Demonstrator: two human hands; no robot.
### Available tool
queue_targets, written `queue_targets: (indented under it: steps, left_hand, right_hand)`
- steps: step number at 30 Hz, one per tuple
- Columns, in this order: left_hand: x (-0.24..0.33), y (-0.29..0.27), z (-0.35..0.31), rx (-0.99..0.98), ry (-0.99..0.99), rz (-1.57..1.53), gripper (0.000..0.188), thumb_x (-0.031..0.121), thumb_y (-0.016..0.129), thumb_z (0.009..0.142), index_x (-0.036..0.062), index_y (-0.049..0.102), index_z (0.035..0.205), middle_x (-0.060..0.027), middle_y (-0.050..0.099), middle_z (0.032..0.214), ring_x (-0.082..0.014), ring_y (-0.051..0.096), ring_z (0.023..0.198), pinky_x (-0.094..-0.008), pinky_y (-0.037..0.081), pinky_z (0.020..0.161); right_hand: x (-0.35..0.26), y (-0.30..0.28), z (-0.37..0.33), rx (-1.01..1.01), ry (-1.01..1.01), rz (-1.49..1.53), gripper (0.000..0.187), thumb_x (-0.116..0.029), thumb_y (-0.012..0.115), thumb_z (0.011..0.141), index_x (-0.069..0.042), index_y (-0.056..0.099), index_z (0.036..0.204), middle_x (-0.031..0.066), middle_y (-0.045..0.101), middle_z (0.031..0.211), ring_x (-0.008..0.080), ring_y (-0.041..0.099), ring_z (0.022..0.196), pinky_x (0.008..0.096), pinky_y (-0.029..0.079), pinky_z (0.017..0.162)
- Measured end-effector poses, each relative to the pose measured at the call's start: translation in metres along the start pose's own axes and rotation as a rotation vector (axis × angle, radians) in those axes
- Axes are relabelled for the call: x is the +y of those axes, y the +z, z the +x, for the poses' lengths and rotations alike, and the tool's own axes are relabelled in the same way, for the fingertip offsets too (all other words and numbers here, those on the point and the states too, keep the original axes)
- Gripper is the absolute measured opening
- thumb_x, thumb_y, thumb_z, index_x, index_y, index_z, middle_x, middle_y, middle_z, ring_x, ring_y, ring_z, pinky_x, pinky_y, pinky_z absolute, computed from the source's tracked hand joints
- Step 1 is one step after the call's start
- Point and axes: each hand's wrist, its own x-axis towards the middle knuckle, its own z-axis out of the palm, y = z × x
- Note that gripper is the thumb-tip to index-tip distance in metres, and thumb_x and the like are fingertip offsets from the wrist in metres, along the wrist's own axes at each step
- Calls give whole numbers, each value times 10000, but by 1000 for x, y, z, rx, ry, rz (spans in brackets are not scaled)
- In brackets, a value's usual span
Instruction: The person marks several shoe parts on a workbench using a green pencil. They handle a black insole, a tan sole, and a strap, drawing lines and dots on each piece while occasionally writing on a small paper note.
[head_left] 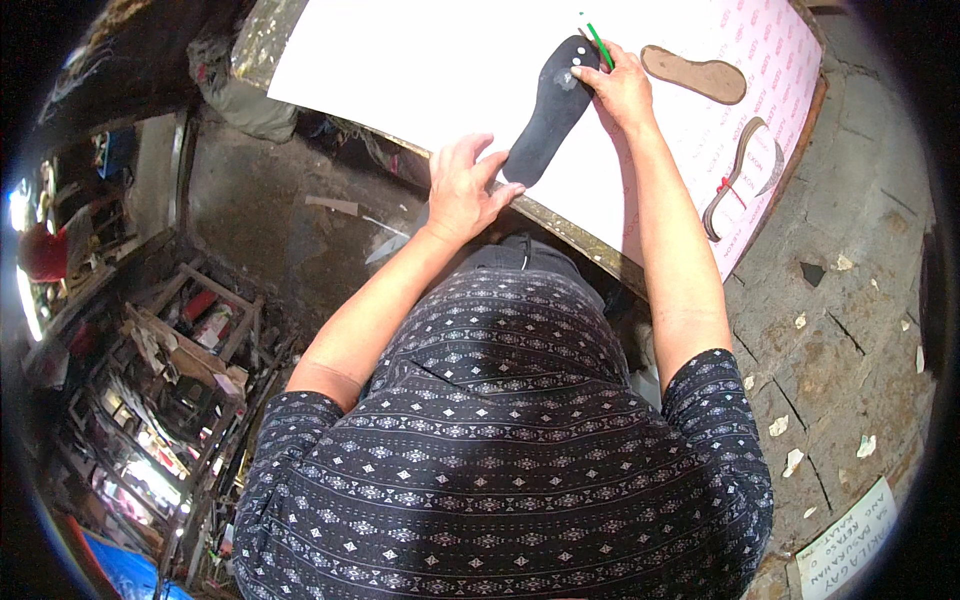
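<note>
A black shoe sole (548, 125) lies slantwise on white sheet material (400, 70) that covers the table. Pale round spots and a grey smudge mark its far, wider end. My right hand (625, 90) rests at that end, its thumb on the sole and a slim green pen (600, 45) held among the fingers. At the near, narrow end is my left hand (463, 188), its fingers spread and its thumb touching the sole's edge by the table's front edge.
To the right of my right hand lies a brown sole (695, 75). Nearer sits a curved, dark-edged strip with a red tie (730, 185), on pink-printed sheet. Wooden frames and clutter (200, 330) stand at left. Scraps lie on the concrete floor (830, 350), with a handwritten sign (845, 545) at lower right.
</note>
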Motion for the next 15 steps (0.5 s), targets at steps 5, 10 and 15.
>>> queue_targets:
  steps: [5, 10, 15]
  left_hand:
    - [0, 0, 0, 2, -5, 4, 552, 331, 919, 691, 119, 735, 1166, -114, 615, 1328, -327, 551, 1258, -495, 398, 1071]
    - [0, -2, 1, -8, -3, 9, 557, 314, 914, 688, 109, 732, 1173, -122, 612, 1322, -334, 551, 1237, -486, 404, 1047]
    - [0, -2, 2, -4, -11, 10, 532, 303, 909, 697, 104, 741, 1161, -122, 618, 1316, -332, 555, 1240, -488, 407, 1049]
  right_hand:
    - [0, 0, 2, -10, -4, -6, 698, -346, 912, 768, -154, 677, 1396, 115, 658, 1161, 241, 667, 1060, 391, 561, 916]
    - [3, 5, 3, -8, 32, 74, 682, -328, 912, 775, -155, 680, 1393, 99, 647, 1171, 230, 665, 1062, 384, 561, 931]
    - [10, 6, 4, -4, -3, 33, 690, -415, 874, 776, -191, 663, 1394, 110, 658, 1127, 271, 682, 1049, 421, 543, 930]
